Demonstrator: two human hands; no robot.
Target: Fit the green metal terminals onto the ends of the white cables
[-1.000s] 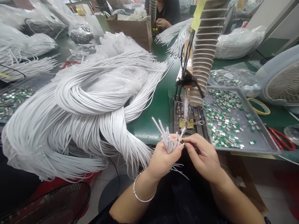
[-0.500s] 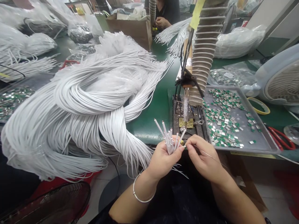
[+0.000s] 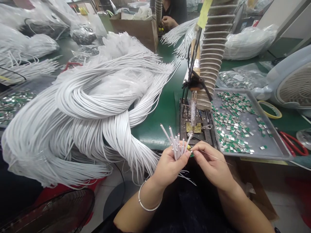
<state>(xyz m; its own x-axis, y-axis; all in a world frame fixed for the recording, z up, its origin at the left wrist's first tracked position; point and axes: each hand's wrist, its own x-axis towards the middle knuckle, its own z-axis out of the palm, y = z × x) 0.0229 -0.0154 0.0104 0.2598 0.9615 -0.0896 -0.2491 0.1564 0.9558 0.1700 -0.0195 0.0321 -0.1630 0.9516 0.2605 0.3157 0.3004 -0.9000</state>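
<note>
Several white cables (image 3: pixel 178 145) stand up out of my left hand (image 3: pixel 167 168), which is closed around them, their stripped ends pointing away from me. My right hand (image 3: pixel 211 163) pinches a thin wire (image 3: pixel 213 157), its fingertips close to my left thumb. A small green piece (image 3: pixel 191 154) shows between the two hands. Just beyond them, a soldering iron (image 3: pixel 193 113) points down over a dark stand (image 3: pixel 184 113) with a yellow sponge (image 3: pixel 198 127). To the right lies a grey tray (image 3: pixel 274 139) with many small green and silver boards (image 3: pixel 233 129).
Large bundles of white cable (image 3: pixel 97 106) cover the left of the green table (image 3: pixel 148 132). A ribbed hose (image 3: pixel 213 51) hangs above the stand. At the right are a fan (image 3: pixel 293 77), yellow tape (image 3: pixel 270 110) and red-handled pliers (image 3: pixel 293 144). A person (image 3: pixel 170 19) sits opposite.
The fingertips of my right hand have shifted slightly, and the thin wire lies at a flatter angle. A bit more green shows between my hands. My left hand has barely moved.
</note>
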